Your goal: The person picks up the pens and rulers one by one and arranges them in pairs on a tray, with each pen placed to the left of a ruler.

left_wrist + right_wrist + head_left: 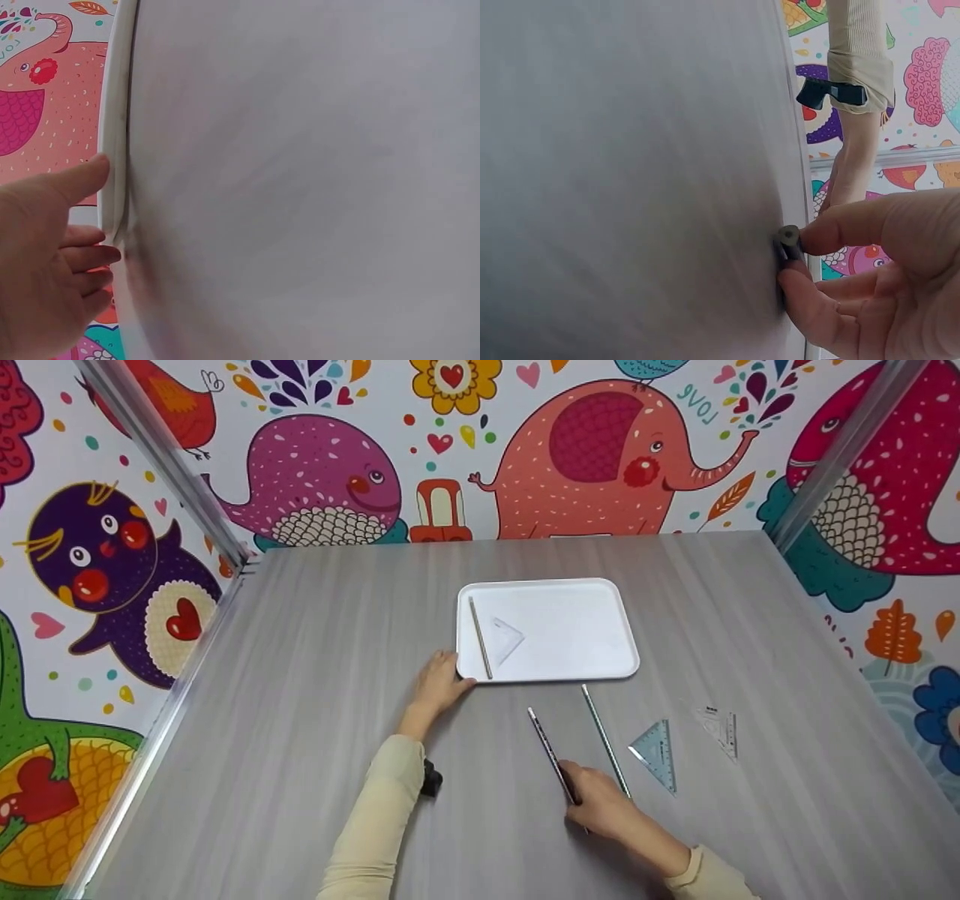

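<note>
My left hand (439, 682) rests at the near left corner of a white tray (570, 630), its thumb along the front edge. In the left wrist view its fingers are fairly straight beside the tray's rim (114, 127). My right hand (600, 802) pinches a dark patterned pencil (547, 741) between thumb and fingers; the right wrist view shows the pencil's end (788, 235). Just right of it lies a green pencil (602, 731), its lower end hidden by the hand. A brownish pencil (481, 637) and a clear set square (508, 640) lie in the tray's left part.
Right of the green pencil, a bluish set square (658, 754) and another clear set square (724, 731) lie on the grey table (315, 660). Brightly printed walls (322, 487) enclose the table at the back and sides, with metal posts (847, 457) at the corners.
</note>
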Action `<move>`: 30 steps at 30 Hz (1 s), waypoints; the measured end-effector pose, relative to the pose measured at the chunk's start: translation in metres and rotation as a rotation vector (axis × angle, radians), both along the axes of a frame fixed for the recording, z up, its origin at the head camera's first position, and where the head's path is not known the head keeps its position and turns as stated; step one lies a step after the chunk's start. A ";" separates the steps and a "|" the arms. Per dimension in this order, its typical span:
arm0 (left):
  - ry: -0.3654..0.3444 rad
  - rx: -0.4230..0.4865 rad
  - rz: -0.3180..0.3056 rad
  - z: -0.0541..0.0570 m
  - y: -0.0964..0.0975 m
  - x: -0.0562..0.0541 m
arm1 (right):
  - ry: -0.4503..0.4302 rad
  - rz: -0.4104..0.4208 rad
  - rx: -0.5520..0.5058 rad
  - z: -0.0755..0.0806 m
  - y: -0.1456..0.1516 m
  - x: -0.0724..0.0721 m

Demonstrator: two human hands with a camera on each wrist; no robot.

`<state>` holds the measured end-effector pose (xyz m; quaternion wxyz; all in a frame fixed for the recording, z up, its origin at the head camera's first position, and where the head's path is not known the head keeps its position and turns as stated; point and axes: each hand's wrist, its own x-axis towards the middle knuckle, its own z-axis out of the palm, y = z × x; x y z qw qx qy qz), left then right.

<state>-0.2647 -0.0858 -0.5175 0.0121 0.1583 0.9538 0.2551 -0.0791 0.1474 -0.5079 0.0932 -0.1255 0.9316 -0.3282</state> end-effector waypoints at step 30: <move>0.033 -0.012 0.004 -0.001 -0.001 -0.001 | -0.651 -0.100 -0.716 0.005 0.038 -0.029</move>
